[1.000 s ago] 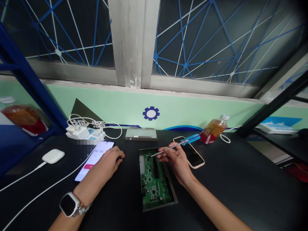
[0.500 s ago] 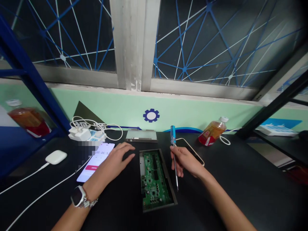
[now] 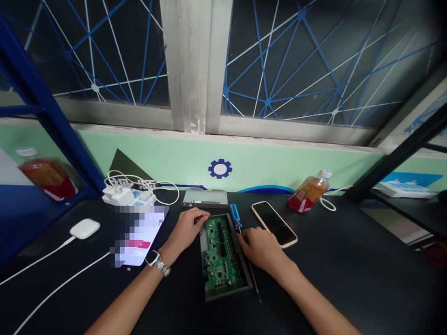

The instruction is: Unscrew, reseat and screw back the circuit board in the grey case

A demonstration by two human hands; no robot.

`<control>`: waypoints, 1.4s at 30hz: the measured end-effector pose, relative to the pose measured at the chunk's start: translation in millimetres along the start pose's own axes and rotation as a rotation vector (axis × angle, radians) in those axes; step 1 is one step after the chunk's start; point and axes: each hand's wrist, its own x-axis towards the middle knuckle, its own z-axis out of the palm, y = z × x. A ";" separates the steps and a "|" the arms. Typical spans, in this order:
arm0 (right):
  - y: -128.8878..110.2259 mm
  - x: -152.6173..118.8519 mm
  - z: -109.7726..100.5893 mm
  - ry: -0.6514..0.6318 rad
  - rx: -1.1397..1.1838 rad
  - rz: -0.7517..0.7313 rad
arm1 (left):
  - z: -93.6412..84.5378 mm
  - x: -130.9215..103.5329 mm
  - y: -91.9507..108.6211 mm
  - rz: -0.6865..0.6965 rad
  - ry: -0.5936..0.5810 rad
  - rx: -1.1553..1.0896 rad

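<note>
An open metal case (image 3: 228, 295) lies on the dark table, with a green circuit board (image 3: 218, 253) inside it. My left hand (image 3: 186, 230) is closed at the case's far left corner, thumb and fingertips on its edge. Along the case's right side lies a screwdriver with a blue handle (image 3: 235, 217), its tip pointing towards me. My right hand (image 3: 261, 246) is curled over the shaft just below the handle, beside the case wall; its underside fingers are hidden.
A dark-screened phone (image 3: 275, 223) lies right of my right hand, a lit phone (image 3: 143, 242) left of my left wrist. A metal plate (image 3: 205, 197) sits behind the case. Further out are a drink bottle (image 3: 309, 191), a power strip (image 3: 129, 195) with cables and a white charger (image 3: 84, 229).
My left hand has moved right, from beside the case to its corner. My right hand has lowered the screwdriver from upright to lying along the case's right side. The case has shifted slightly left.
</note>
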 end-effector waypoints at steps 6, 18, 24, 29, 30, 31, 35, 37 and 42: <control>-13.5 -6.8 -13.2 0.129 -0.061 -0.010 | 2.1 -3.5 -1.1 -0.071 0.060 -0.015; -61.5 -16.9 10.2 0.221 -0.132 -0.232 | 3.3 -4.7 1.9 -0.055 0.095 -0.001; -67.8 -15.5 8.3 0.251 -0.081 -0.216 | -3.3 -6.8 5.0 -0.087 0.090 0.009; -74.9 -16.5 8.2 0.266 -0.046 -0.232 | -8.9 -9.0 5.8 -0.199 0.093 -0.109; -76.3 -16.5 8.0 0.268 -0.045 -0.236 | -9.3 -9.1 6.1 -0.206 0.097 -0.116; -77.9 -16.4 7.8 0.271 -0.045 -0.238 | -9.4 -9.2 6.5 -0.205 0.097 -0.114; -85.3 -15.7 5.8 0.277 -0.050 -0.261 | -9.5 -9.0 8.9 -0.218 0.090 -0.114; -89.5 -15.8 4.5 0.276 -0.049 -0.267 | -9.5 -9.1 9.4 -0.245 0.097 -0.135; -98.5 -16.7 2.6 0.284 0.007 -0.279 | -10.0 -8.1 4.7 -0.283 0.099 -0.210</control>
